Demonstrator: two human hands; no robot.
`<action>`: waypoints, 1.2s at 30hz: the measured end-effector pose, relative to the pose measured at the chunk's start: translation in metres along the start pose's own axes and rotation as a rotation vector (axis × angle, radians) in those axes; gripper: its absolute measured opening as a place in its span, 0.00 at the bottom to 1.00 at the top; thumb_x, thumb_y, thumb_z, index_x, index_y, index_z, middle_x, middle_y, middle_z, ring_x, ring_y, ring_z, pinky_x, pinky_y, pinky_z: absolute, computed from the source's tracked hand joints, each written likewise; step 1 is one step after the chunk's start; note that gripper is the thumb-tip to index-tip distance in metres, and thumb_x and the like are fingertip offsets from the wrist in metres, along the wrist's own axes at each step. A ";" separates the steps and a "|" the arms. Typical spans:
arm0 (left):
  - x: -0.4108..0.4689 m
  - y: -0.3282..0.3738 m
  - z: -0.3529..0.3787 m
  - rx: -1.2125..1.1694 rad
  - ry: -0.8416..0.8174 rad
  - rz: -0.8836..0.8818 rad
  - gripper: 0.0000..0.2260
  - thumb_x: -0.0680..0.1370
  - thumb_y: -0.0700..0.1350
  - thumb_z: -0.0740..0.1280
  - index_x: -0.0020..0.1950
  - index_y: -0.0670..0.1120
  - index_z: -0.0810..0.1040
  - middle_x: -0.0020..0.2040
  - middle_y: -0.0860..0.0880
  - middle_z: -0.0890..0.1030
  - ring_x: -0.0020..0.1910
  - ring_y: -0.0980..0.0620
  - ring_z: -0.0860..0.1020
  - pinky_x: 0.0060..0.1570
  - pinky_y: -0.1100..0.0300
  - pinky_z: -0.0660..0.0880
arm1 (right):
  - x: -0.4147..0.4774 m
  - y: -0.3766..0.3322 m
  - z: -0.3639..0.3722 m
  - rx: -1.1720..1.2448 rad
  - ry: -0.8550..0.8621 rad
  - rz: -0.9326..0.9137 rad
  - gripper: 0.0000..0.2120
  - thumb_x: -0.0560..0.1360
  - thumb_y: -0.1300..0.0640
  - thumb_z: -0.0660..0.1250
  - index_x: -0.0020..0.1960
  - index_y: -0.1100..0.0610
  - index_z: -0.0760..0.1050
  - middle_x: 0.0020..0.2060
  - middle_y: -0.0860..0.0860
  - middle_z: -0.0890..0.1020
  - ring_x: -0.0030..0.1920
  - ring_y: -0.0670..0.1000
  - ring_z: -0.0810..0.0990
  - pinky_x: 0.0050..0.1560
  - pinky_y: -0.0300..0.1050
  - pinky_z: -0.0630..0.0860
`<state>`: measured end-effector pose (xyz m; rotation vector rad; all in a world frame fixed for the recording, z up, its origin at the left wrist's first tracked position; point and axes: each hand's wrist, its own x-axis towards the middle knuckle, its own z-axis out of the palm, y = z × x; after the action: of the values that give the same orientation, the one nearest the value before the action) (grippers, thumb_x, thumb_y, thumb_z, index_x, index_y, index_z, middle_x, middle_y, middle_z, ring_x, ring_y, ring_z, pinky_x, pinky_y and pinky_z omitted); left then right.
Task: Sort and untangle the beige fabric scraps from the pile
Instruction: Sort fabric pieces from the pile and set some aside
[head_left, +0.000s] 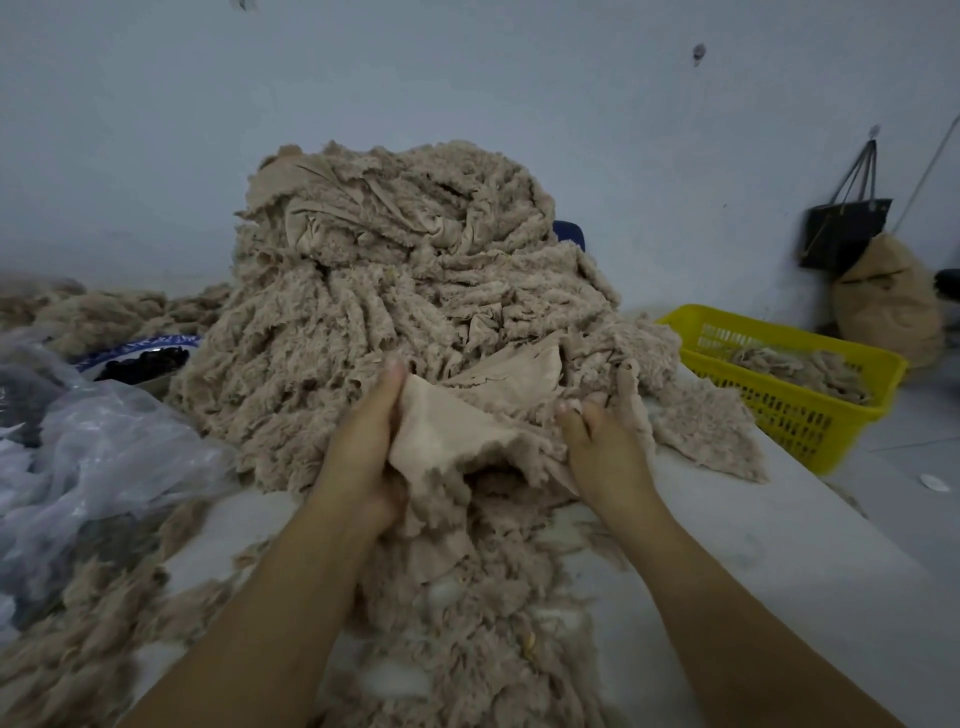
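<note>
A tall pile of beige fuzzy fabric scraps fills the middle of the white table. At its front, both hands hold one beige scrap with its smooth backing facing up. My left hand grips the scrap's left edge, thumb on top. My right hand grips its right edge, fingers curled into the fuzzy side. More scraps trail from the held piece down toward me between my forearms.
A yellow plastic basket holding a few scraps stands at the right beside the table. Clear plastic bags lie at the left, with a blue-rimmed bowl of dark pieces behind. A black bag and a brown sack are by the wall.
</note>
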<state>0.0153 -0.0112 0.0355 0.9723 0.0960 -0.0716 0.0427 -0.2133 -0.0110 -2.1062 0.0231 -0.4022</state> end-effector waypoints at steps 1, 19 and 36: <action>0.002 0.005 -0.003 -0.106 0.023 -0.005 0.17 0.73 0.58 0.70 0.51 0.45 0.81 0.38 0.45 0.85 0.38 0.46 0.85 0.33 0.52 0.81 | 0.001 0.001 -0.001 -0.044 -0.007 -0.003 0.20 0.84 0.53 0.57 0.34 0.51 0.62 0.30 0.50 0.69 0.31 0.48 0.68 0.32 0.46 0.60; 0.004 0.046 -0.013 -0.267 0.086 0.061 0.21 0.83 0.57 0.56 0.57 0.41 0.78 0.39 0.45 0.86 0.34 0.53 0.85 0.30 0.65 0.80 | -0.016 -0.001 0.000 -0.165 0.020 -0.192 0.22 0.80 0.37 0.54 0.50 0.54 0.74 0.41 0.48 0.77 0.44 0.47 0.77 0.42 0.44 0.72; -0.005 -0.004 0.003 0.820 -0.266 0.164 0.10 0.74 0.65 0.68 0.48 0.63 0.84 0.49 0.65 0.84 0.49 0.68 0.81 0.44 0.75 0.74 | -0.027 -0.032 0.011 0.798 -0.276 0.233 0.14 0.79 0.47 0.63 0.45 0.51 0.85 0.43 0.55 0.87 0.43 0.53 0.86 0.46 0.52 0.81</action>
<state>0.0103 -0.0160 0.0345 1.7739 -0.2818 -0.0905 0.0160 -0.1818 0.0024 -1.3313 -0.0470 0.0355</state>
